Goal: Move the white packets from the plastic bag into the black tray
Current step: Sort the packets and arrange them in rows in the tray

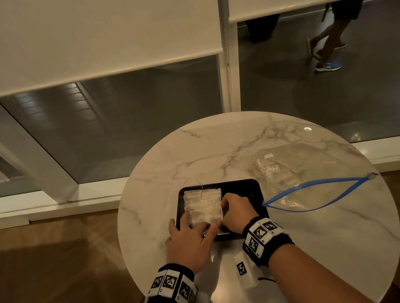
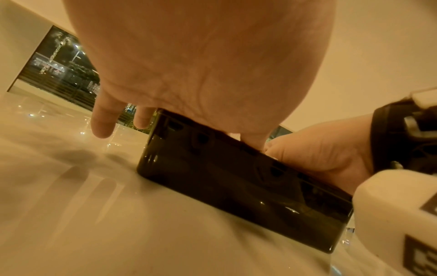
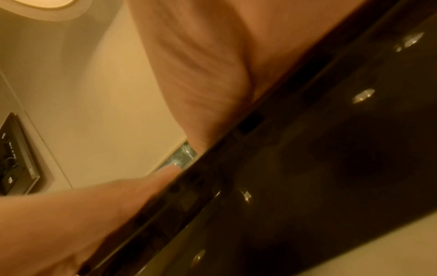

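A black tray (image 1: 242, 187) sits mid-table, with several white packets (image 1: 202, 203) stacked in its left half. My left hand (image 1: 189, 235) lies over the tray's near-left corner, fingers fairly straight, touching the packets' left and near edges. My right hand (image 1: 234, 209) is inside the tray, its fingers curled against the packets' right edge. The clear plastic bag (image 1: 299, 173) with a blue zip lies open and flat to the right of the tray. In the left wrist view my left hand (image 2: 201, 65) covers the tray (image 2: 236, 186). In the right wrist view the tray's rim (image 3: 307, 168) hides my right fingertips.
The round marble table (image 1: 219, 148) ends close behind the tray and drops to a wooden floor on the left. A glass wall with lowered blinds stands behind it. Beyond the glass a person's legs (image 1: 327, 38) are in view at the upper right.
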Available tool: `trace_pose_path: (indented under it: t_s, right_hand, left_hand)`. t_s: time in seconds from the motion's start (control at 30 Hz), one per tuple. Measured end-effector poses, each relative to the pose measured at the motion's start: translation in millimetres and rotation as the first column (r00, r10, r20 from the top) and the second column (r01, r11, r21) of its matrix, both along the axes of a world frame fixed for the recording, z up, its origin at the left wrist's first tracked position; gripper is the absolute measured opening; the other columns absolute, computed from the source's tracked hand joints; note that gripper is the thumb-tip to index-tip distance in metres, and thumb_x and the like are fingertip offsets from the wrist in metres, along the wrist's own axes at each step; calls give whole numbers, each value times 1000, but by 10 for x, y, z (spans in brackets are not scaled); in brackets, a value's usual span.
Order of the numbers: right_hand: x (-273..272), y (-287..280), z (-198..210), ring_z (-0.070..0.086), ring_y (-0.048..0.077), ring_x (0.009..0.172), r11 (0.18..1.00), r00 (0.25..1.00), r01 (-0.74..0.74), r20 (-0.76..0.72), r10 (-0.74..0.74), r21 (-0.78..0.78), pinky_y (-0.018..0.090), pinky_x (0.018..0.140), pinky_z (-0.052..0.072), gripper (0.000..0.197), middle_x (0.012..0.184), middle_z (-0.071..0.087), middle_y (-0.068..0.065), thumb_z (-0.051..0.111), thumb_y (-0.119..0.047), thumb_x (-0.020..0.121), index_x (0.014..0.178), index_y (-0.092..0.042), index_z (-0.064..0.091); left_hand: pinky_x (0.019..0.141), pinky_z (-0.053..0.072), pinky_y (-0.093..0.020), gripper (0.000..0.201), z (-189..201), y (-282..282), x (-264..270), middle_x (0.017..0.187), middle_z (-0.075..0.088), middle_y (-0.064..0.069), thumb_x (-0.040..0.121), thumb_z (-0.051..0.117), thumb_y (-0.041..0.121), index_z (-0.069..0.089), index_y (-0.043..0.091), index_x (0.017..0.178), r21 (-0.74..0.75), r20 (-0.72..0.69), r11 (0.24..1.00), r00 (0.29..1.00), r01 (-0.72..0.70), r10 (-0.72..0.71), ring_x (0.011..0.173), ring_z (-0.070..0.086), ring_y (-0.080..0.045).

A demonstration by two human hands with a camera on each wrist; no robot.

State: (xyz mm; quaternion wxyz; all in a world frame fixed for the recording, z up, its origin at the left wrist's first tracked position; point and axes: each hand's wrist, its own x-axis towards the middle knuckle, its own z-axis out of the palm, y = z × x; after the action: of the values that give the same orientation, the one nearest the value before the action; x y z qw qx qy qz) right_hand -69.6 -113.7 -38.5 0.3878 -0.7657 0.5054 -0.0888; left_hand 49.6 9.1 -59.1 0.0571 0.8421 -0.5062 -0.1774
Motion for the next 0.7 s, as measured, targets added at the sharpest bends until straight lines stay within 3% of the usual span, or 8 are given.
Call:
trace_pose_path:
  t_s: [0.2,0.27,0.33,0.43,0.53,0.63,0.7]
  right_hand:
    - [53,-22,-17,62,23,97,999,999,23,-40,-24,-26,29,81,54,32,107,62,5,72,-6,79,106,-16,59]
    - [61,-21,-29,62,24,98,999,999,34,-32,-36,-41,28,80,52,29,107,62,6,70,-6,81,107,-15,61]
    - [66,-19,-45,61,22,93,997,999,53,-10,-53,-53,28,79,53,26,104,63,5,69,-4,81,103,-16,62]
    - [77,-18,-60,59,18,82,996,998,68,8,-68,-58,29,74,54,22,94,63,2,69,-2,79,92,-18,61]
    - [72,-23,-54,62,17,79,995,996,80,35,-78,-65,29,70,55,20,87,64,1,67,-2,78,85,-20,60]
    - [71,-35,-63,66,18,79,994,994,88,66,-84,-64,30,72,57,27,82,68,1,70,-3,76,80,-25,57]
    - [84,-52,-80,67,16,76,993,993,99,78,-94,-60,33,73,59,32,79,69,0,76,-5,73,77,-28,55]
  left_hand:
    - [121,18,-57,91,107,-1,-42,166,15,-2,73,-7,89,53,53,132,24,-14,1000,1000,-3,3,150,3,-38]
    - [122,16,-55,81,148,8,-55,167,10,-1,80,-1,87,51,56,134,47,-42,999,999,-13,15,150,0,-40]
    - [122,16,-55,62,131,10,-48,168,8,1,91,11,79,50,57,135,44,-67,998,997,-40,43,150,-1,-41]
    - [121,15,-58,79,28,-9,-2,167,14,-1,80,-9,84,43,61,136,5,-66,999,997,-41,41,151,0,-39]
    - [120,14,-58,81,-50,-23,32,166,20,1,79,-17,83,35,62,137,-15,-62,999,997,-44,43,152,2,-38]
    - [122,15,-55,70,-5,-3,-1,167,14,-3,86,0,82,43,58,136,3,-55,999,997,-50,50,151,1,-40]
    - [122,16,-55,79,53,10,-25,167,12,-4,79,-1,87,45,57,134,0,-42,1000,999,-28,28,151,1,-41]
